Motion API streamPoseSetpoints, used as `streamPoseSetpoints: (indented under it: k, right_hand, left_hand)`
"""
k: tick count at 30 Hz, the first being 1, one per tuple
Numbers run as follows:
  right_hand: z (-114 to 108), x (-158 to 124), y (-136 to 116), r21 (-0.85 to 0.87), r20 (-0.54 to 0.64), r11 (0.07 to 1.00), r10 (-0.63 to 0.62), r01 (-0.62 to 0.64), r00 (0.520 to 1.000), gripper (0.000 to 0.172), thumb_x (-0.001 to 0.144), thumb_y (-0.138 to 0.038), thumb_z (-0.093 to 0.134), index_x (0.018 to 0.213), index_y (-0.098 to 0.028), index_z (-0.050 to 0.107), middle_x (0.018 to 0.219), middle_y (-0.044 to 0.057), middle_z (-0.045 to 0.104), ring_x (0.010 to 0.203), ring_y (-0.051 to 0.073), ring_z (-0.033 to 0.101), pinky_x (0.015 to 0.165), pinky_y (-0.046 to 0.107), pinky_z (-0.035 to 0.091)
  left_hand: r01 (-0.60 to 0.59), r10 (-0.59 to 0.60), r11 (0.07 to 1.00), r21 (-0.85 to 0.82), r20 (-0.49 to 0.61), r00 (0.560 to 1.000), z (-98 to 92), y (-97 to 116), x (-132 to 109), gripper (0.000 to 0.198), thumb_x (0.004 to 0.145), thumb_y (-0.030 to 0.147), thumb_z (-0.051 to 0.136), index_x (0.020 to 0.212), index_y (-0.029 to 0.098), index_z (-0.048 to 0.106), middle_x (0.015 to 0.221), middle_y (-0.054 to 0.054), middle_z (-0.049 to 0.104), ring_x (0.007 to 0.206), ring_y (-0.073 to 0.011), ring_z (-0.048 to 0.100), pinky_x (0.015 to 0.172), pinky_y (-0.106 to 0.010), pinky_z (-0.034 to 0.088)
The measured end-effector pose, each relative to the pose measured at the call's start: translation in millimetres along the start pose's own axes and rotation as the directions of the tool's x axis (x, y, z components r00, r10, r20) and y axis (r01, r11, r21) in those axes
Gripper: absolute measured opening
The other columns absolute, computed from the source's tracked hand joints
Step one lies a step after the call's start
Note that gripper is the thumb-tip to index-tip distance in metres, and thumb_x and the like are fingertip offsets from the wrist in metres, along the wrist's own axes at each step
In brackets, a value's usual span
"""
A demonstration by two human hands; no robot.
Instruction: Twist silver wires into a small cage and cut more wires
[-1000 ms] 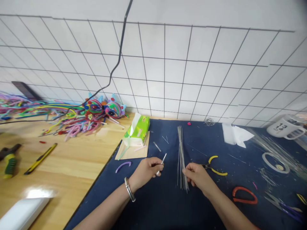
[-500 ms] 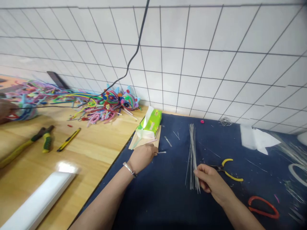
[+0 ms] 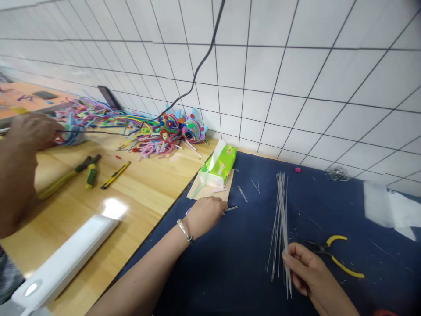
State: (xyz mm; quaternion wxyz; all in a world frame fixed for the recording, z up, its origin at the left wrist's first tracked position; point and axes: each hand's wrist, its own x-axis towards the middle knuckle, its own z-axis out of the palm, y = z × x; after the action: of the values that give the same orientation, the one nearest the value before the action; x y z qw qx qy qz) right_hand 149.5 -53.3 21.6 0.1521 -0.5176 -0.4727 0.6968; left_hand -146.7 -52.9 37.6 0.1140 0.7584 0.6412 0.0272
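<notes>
My left hand, with a silver bracelet at the wrist, is closed low over the dark blue cloth. A few short wires stick out to the right from its fingertips. My right hand pinches the lower right side of a bundle of long thin wires. That bundle points away from me and its near ends fan apart. Yellow-handled pliers lie with handles spread just right of the bundle. More short wires are beyond my left hand, near a green tissue pack on a tan sheet.
At the left, a co-worker's hand reaches over the wooden table. Green-and-yellow pliers, a utility knife and a long white lamp-like bar lie there. Colourful pipe cleaners line the tiled wall. A black cable hangs across.
The view has shifted left, so things sit further right in the picture. More of the co-worker's arm shows. My hands keep nearly the same places at the short wires and the bundle.
</notes>
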Motion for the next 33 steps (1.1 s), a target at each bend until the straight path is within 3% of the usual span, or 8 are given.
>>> streamPoseSetpoints:
  k: [7,12,14,18,23,29,31,33]
  right_hand:
    - [1.2,3.6,0.1,-0.068,-0.008,0.997,0.024,-0.024,1.000,0.033,0.073,-0.049,0.056,0.072,-0.019,0.044,0.049,-0.008,0.033,0.039,0.004,0.031,0.036,0.016,0.021]
    - [1.0,0.8,-2.0,-0.063,0.012,0.998,0.021,-0.020,1.000,0.030,0.074,-0.047,0.055,0.072,-0.019,0.045,0.053,-0.007,0.036,0.043,0.005,0.032,0.038,0.016,0.024]
    - [0.6,0.3,-2.0,-0.042,0.016,0.999,0.015,-0.014,1.000,0.029,0.074,-0.045,0.056,0.073,-0.019,0.046,0.054,-0.007,0.036,0.044,0.005,0.032,0.039,0.017,0.024]
    - [0.1,0.1,-2.8,-0.025,0.013,1.000,0.002,-0.002,1.000,0.026,0.075,-0.042,0.056,0.072,-0.018,0.045,0.052,-0.008,0.036,0.043,0.005,0.032,0.040,0.017,0.024]
    - [-1.6,-4.7,-6.3,-0.057,0.025,0.997,0.055,-0.053,0.998,0.029,0.076,-0.042,0.053,0.066,-0.017,0.042,0.053,-0.006,0.043,0.039,0.003,0.036,0.037,0.016,0.020]
    - [-1.2,-9.6,-7.9,-0.184,-0.011,0.983,0.007,-0.009,1.000,0.027,0.077,-0.041,0.049,0.065,-0.018,0.041,0.049,-0.007,0.040,0.037,0.004,0.036,0.037,0.017,0.022]
    - [-1.5,-9.2,-7.4,-0.316,-0.055,0.947,-0.072,0.051,0.996,0.027,0.077,-0.039,0.050,0.064,-0.018,0.042,0.050,-0.007,0.040,0.040,0.005,0.038,0.040,0.017,0.027]
    - [-2.2,-8.3,-6.4,-0.415,-0.074,0.905,-0.134,0.091,0.988,0.026,0.077,-0.037,0.050,0.061,-0.018,0.041,0.051,-0.006,0.038,0.042,0.006,0.039,0.042,0.018,0.030]
  left_hand:
    - [0.008,-0.008,1.000,-0.006,0.004,1.000,0.0,1.1,-1.1,0.017,0.081,0.020,0.043,0.081,0.017,0.060,0.076,-0.008,0.062,0.073,-0.0199,0.057,0.065,-0.029,0.038]
    - [-0.016,0.026,0.968,-0.251,0.036,0.999,-7.5,7.7,-3.1,0.011,0.077,0.021,0.050,0.074,0.019,0.061,0.070,-0.003,0.062,0.067,-0.0167,0.056,0.061,-0.026,0.036]
    - [-0.028,0.045,0.894,-0.448,0.027,0.999,-8.7,13.1,-2.5,0.010,0.075,0.022,0.052,0.073,0.019,0.061,0.069,-0.001,0.061,0.065,-0.0141,0.055,0.060,-0.023,0.037]
    - [0.041,0.015,0.624,-0.780,0.064,0.998,-1.6,25.3,0.9,0.009,0.073,0.025,0.055,0.073,0.017,0.059,0.065,0.001,0.057,0.060,-0.0107,0.051,0.055,-0.020,0.037]
    - [0.135,0.020,0.430,-0.893,0.159,0.987,12.9,33.9,3.4,0.010,0.071,0.025,0.057,0.072,0.015,0.057,0.060,0.002,0.055,0.055,-0.0087,0.048,0.053,-0.019,0.036]
    - [0.212,0.049,0.402,-0.891,0.252,0.966,16.2,36.0,3.5,0.015,0.070,0.029,0.058,0.074,0.015,0.057,0.058,0.001,0.055,0.052,-0.0085,0.046,0.049,-0.019,0.034]
    - [0.195,0.042,0.463,-0.865,0.241,0.970,13.0,34.2,2.8,0.015,0.071,0.029,0.057,0.074,0.015,0.057,0.059,0.001,0.055,0.053,-0.0091,0.047,0.050,-0.019,0.035]
    - [0.127,0.013,0.607,-0.784,0.170,0.985,7.9,30.5,1.5,0.013,0.073,0.028,0.054,0.073,0.016,0.058,0.060,0.001,0.056,0.055,-0.0101,0.048,0.053,-0.020,0.035]
